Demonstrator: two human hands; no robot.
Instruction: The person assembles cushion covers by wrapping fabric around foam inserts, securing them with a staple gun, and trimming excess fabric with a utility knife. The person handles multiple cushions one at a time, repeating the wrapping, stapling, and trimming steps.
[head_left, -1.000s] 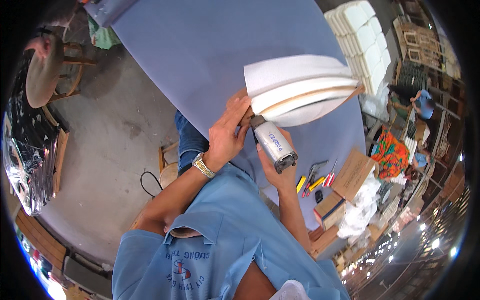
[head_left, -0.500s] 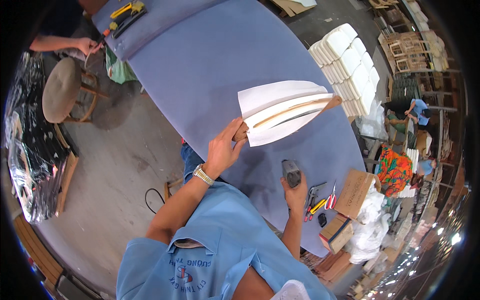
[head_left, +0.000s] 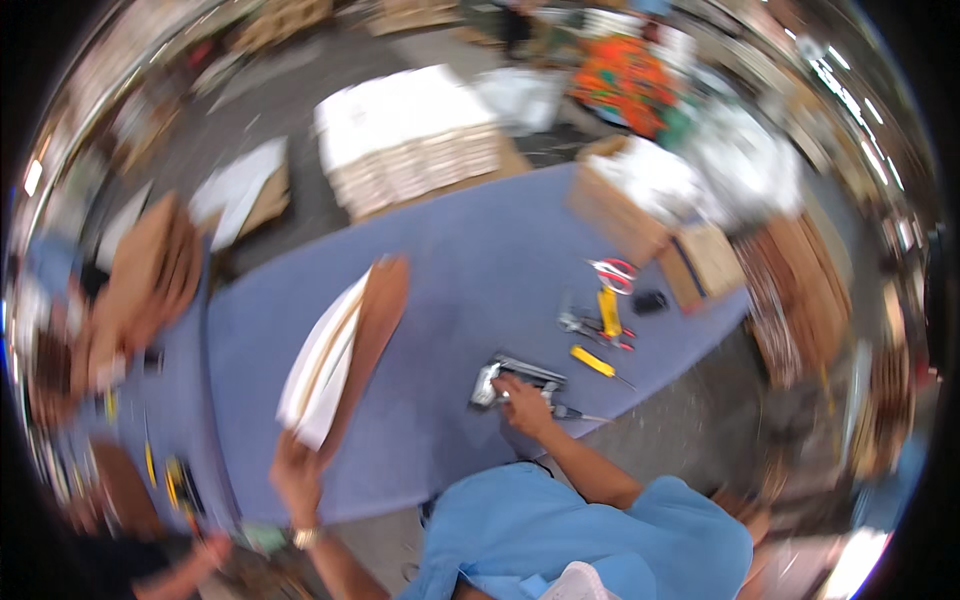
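My left hand (head_left: 297, 482) is closed round the lower end of a curved brown wooden panel (head_left: 372, 350). White sheet material (head_left: 322, 390) covers one face of the panel, with a thin tan strip running lengthwise along it. The panel is held tilted above the table's left part. My right hand (head_left: 527, 408) is on a grey and black staple gun (head_left: 510, 378) lying on its side at the table's near edge, fingers curled at its body. Motion blur softens both hands.
Scissors with red handles (head_left: 615, 275), a yellow cutter (head_left: 592, 362), pliers-like tools and a small black object (head_left: 650, 302) lie right on the blue-covered table (head_left: 450, 260). Cardboard boxes (head_left: 700, 262) stand at its right end. White padded pieces (head_left: 410, 125) are stacked beyond; another person's arm (head_left: 190, 565) shows lower left.
The view has turned right. The panel has swung from lying across to steeply tilted, still in my left hand. The staple gun, held upright before, now lies on its side under my right hand.
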